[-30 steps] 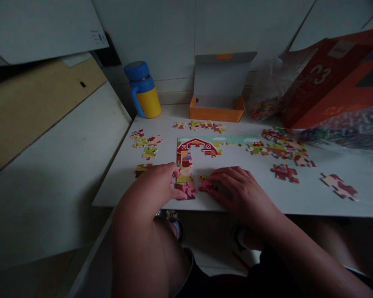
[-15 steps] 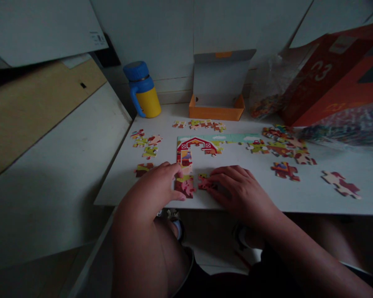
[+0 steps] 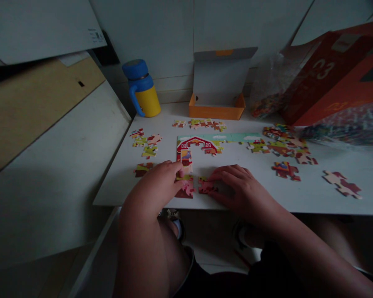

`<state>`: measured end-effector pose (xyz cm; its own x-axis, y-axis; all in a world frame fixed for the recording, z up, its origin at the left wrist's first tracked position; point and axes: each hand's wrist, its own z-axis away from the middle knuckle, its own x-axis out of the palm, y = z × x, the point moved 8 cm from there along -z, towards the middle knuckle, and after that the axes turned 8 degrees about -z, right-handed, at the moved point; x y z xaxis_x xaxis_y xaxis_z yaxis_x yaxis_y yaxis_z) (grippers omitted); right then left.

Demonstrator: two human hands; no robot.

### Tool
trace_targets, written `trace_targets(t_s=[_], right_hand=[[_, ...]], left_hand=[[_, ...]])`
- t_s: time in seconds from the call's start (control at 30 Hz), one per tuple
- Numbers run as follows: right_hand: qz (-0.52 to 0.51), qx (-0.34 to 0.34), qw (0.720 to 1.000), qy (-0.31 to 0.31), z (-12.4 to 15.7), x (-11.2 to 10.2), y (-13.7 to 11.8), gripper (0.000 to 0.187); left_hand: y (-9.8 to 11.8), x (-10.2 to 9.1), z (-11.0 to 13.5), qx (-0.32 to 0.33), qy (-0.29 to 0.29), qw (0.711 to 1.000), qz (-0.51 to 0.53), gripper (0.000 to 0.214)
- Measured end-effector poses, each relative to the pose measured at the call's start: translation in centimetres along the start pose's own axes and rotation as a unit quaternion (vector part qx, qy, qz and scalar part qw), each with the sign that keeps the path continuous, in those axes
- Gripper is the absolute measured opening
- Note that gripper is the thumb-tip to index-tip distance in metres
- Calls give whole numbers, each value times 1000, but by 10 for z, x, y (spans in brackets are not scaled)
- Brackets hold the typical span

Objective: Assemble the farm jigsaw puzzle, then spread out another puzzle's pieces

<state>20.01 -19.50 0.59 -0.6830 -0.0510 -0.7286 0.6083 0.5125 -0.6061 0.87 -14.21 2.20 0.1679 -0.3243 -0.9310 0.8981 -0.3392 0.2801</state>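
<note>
A partly joined jigsaw puzzle (image 3: pixel 196 142) lies on the white table, showing a red barn roof and a strip of sky. My left hand (image 3: pixel 161 180) is closed at its lower left, thumb and fingers bent onto the pink-and-brown corner puzzle piece (image 3: pixel 186 191); some fingertips are hidden. Just right of that corner, my right hand (image 3: pixel 236 184) grips a loose pink-and-green puzzle piece (image 3: pixel 206 186) between thumb and fingers, flat on the table. A narrow gap separates this piece from the corner piece.
Loose pieces (image 3: pixel 149 140) lie at left, more (image 3: pixel 205 123) behind the puzzle, and a pile (image 3: pixel 282 147) at right. An open orange box (image 3: pixel 216 112), a blue-and-yellow bottle (image 3: pixel 146 93), a plastic bag (image 3: pixel 267 95) and a red box (image 3: pixel 332 78) stand behind. The table's front edge (image 3: pixel 267 212) is near.
My left thumb has moved up from the corner piece's lower edge onto its upper part. My right hand and its piece have hardly shifted.
</note>
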Motion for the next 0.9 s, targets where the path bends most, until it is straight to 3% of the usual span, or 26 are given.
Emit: trace_targets(t_s=[0.43,0.9], right_hand=[[-62,-44,997,-18,6,-3,-8,20],[-39,-18,999,-26,-2,14,-12,24]], left_hand=[[-10,1,-1,13,-12,999,41,1],[-12,3,-3,-9,2,999,40,2]])
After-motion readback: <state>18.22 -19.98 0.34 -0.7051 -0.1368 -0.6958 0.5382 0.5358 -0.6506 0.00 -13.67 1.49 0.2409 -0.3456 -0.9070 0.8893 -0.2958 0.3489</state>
